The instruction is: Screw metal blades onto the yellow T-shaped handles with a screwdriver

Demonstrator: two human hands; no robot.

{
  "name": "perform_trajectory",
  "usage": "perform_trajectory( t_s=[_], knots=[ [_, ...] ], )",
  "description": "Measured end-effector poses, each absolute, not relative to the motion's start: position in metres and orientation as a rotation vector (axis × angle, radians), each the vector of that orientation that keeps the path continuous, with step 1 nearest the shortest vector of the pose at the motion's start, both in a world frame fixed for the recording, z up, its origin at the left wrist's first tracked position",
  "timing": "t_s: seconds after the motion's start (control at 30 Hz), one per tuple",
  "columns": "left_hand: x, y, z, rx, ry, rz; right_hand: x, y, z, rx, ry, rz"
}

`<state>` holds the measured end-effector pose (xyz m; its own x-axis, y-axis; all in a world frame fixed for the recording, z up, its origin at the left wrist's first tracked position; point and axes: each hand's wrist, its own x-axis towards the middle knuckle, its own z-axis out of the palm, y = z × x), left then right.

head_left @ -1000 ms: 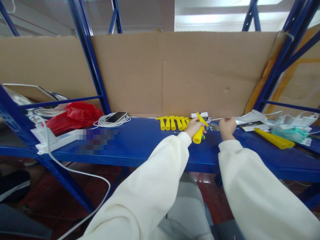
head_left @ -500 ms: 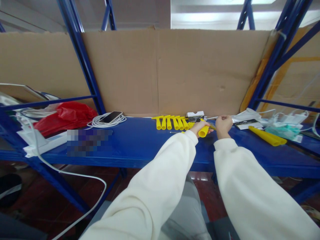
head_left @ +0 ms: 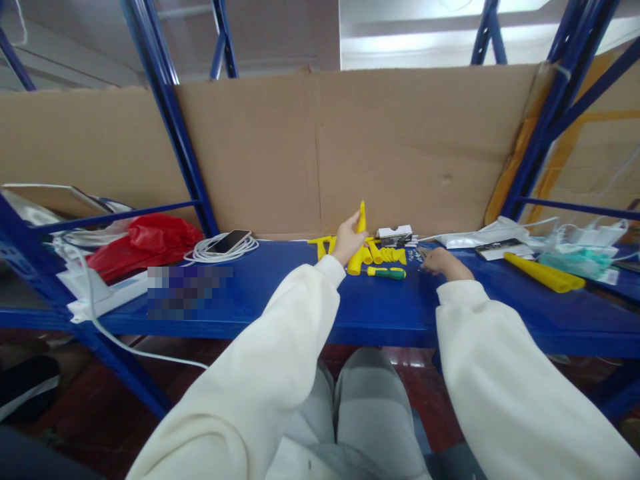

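Observation:
My left hand (head_left: 347, 241) is closed round a yellow plastic piece (head_left: 355, 263). Its thin end points up and its wide, round end faces me. Several similar yellow pieces (head_left: 321, 249) lie in a row behind and beside that hand, partly covered by it. To the right are short yellow tube-like parts (head_left: 393, 256). A green and yellow screwdriver (head_left: 391, 273) rests in front of them. My right hand (head_left: 444, 263) is low at the table, fingers drawn together beside small metal parts (head_left: 415, 255). Whatever is between its fingertips is too small to tell.
A small white and black box (head_left: 395, 235) stands at the back. To the right lie a large yellow cone (head_left: 545, 272) and a flat packet (head_left: 504, 249). A phone (head_left: 231, 241) on a coiled white cable (head_left: 200, 251) and a red bag (head_left: 150, 245) are on the left. Cardboard (head_left: 400, 147) closes off the back.
My left hand has moved left with the yellow piece, now tilted upright. My right hand has come down to the small metal parts. The screwdriver now shows on the table, and the view has shifted slightly.

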<state>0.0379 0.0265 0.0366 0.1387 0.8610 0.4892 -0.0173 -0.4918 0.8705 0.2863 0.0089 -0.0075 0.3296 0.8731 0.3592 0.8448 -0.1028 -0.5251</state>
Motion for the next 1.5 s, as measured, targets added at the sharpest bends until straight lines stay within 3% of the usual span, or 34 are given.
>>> perform_trajectory(
  t_s=[0.17,0.37,0.73,0.97,1.2,1.5],
  knots=[
    [-0.010,0.041,0.022,1.959,0.916,1.594,0.277,0.002,0.000,-2.172,-1.669,0.309],
    [-0.031,0.041,0.010,2.395,1.022,1.624,0.264,0.003,0.000,-2.243,-1.752,0.049],
    [-0.009,0.005,0.007,3.174,1.261,0.648,0.250,0.001,-0.004,-2.293,-1.670,-0.158],
    [-0.002,0.000,0.004,3.265,1.160,0.410,0.246,0.004,-0.001,-2.175,-1.571,-0.192],
    [-0.001,0.003,0.001,3.264,1.110,0.395,0.226,0.007,0.005,-1.543,-1.649,0.273],
    [-0.002,0.003,0.002,3.223,1.154,0.460,0.219,-0.008,0.011,-1.427,-1.696,0.634]
  ],
)
